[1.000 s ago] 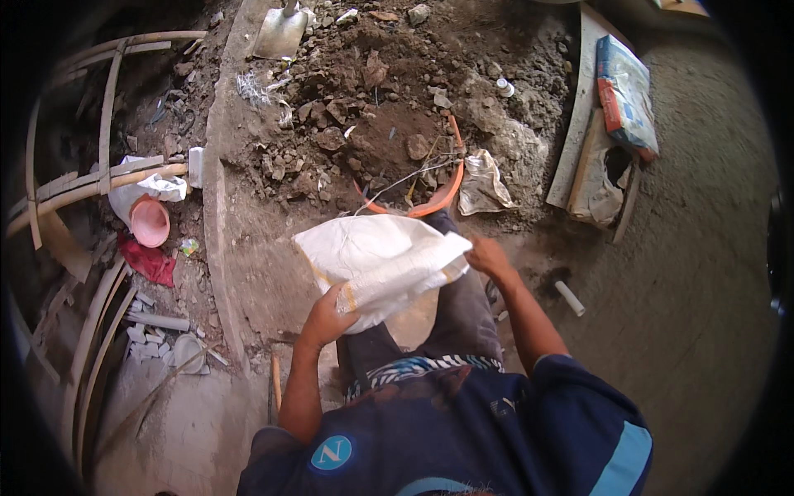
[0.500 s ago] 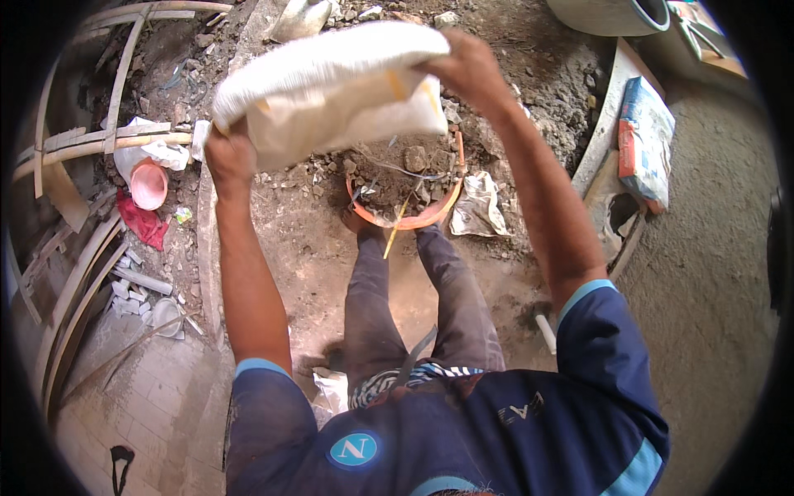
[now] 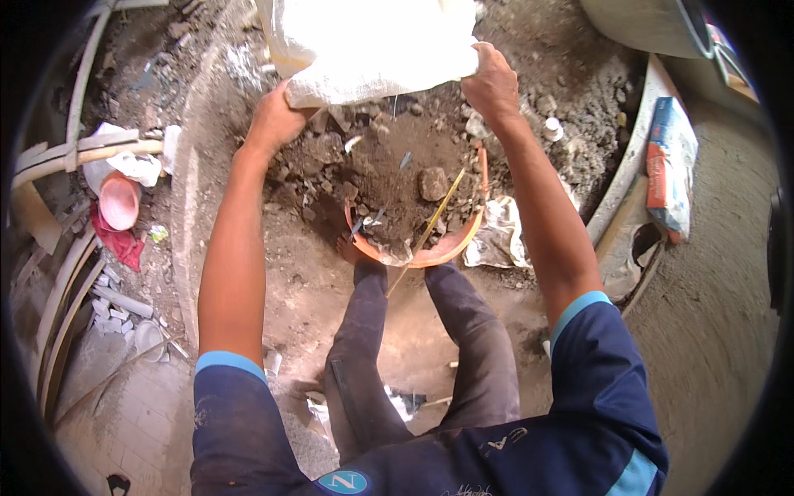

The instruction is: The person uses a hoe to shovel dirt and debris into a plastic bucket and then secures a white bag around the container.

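White sack [image 3: 376, 51], near edge clutched by left hand [image 3: 275, 121] and right hand [image 3: 494, 84], beyond orange tub [image 3: 453, 249]; crumpled bag [image 3: 501, 234] right of tub.

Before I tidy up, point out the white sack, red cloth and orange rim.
White sack [image 3: 372, 51]: head view, on its middle.
Red cloth [image 3: 119, 245]: head view, its middle.
Orange rim [image 3: 452, 250]: head view, lower right curve.

We see woven plastic in the white sack [image 3: 376, 50], its face finely textured; smooth plastic in the orange rim [image 3: 451, 250] and pink bowl [image 3: 120, 202]; rough, matt soil [image 3: 389, 161]; seemingly crumpled cloth in the red rag [image 3: 122, 246]; dull, dusty cloth in our trousers [image 3: 480, 355].
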`<state>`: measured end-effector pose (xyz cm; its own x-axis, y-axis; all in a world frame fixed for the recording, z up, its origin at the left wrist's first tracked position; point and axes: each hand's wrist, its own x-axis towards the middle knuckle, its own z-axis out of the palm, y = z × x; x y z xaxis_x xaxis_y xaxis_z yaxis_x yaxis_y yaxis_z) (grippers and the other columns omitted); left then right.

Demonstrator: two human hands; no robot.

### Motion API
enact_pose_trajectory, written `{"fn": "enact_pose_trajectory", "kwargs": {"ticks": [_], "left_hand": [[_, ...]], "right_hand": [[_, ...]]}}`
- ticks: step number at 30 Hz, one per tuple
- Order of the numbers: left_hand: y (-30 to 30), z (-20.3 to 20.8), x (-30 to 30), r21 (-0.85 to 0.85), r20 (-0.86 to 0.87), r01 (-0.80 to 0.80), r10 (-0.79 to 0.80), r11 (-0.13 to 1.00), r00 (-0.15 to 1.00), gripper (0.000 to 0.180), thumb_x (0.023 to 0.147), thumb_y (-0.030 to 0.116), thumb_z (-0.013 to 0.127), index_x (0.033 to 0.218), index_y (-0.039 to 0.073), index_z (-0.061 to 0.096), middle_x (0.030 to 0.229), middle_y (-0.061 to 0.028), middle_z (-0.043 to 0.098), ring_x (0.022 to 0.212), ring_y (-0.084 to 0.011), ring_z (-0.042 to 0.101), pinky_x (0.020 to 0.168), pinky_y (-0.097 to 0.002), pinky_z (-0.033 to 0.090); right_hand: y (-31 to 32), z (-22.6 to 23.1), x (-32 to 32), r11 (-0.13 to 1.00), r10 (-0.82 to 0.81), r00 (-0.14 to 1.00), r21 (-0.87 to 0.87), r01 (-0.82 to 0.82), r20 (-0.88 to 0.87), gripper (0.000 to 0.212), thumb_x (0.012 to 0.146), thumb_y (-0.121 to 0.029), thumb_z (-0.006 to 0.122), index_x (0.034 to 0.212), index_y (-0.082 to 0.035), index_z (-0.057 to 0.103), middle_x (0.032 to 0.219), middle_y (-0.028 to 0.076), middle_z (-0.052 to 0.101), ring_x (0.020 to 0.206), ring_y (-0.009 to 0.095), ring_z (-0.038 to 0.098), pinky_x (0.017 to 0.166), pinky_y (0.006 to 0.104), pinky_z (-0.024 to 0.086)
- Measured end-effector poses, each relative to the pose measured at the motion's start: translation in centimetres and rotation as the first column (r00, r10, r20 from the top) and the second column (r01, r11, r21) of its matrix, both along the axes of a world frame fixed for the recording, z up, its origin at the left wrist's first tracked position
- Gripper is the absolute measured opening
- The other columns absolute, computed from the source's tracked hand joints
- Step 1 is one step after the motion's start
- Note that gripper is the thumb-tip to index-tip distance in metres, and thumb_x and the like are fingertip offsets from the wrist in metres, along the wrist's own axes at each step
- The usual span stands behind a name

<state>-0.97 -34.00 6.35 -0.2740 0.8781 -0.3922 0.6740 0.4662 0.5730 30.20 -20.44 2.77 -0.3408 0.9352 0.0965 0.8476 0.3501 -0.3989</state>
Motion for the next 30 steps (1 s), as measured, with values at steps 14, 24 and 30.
{"fn": "enact_pose_trajectory", "kwargs": {"ticks": [14,24,30], "left_hand": [[-12.2,-23.2,6.5,-0.041,0.006,-0.581,0.582,0.813,0.813,0.076,0.075,0.030,0.073,0.133,-0.006,0.039,0.133,-0.0239,0.047,0.118,-0.0328,0.051,0.096,-0.0388,0.040],[-14.1,-26.3,7.3,-0.548,0.329,-0.560,0.776,0.621,0.538,0.059,0.086,0.051,0.060,0.120,0.002,0.059,0.113,-0.0121,0.062,0.095,-0.0226,0.057,0.086,-0.0359,0.042],[-16.4,-29.3,6.2,-0.709,0.289,-0.603,0.931,0.366,0.224,0.052,0.087,0.054,0.054,0.109,0.006,0.059,0.101,-0.0085,0.062,0.086,-0.0210,0.059,0.072,-0.0358,0.046]], "right_hand": [[-10.4,-18.6,10.7,0.618,-0.490,0.794,-0.499,0.607,0.360,0.064,0.078,-0.026,0.068,0.132,-0.001,0.045,0.125,0.024,0.055,0.115,0.033,0.055,0.098,0.0385,0.043],[-16.2,-27.6,22.0,0.016,-0.820,0.509,-0.879,0.477,0.261,0.039,0.093,-0.041,0.051,0.082,-0.005,0.061,0.069,0.005,0.057,0.062,0.019,0.052,0.060,0.0370,0.042],[-17.2,-31.0,22.6,-0.058,-0.908,0.379,-0.948,0.314,0.181,0.036,0.093,-0.046,0.051,0.086,-0.012,0.059,0.071,0.001,0.053,0.062,0.018,0.049,0.060,0.0342,0.041]]}}
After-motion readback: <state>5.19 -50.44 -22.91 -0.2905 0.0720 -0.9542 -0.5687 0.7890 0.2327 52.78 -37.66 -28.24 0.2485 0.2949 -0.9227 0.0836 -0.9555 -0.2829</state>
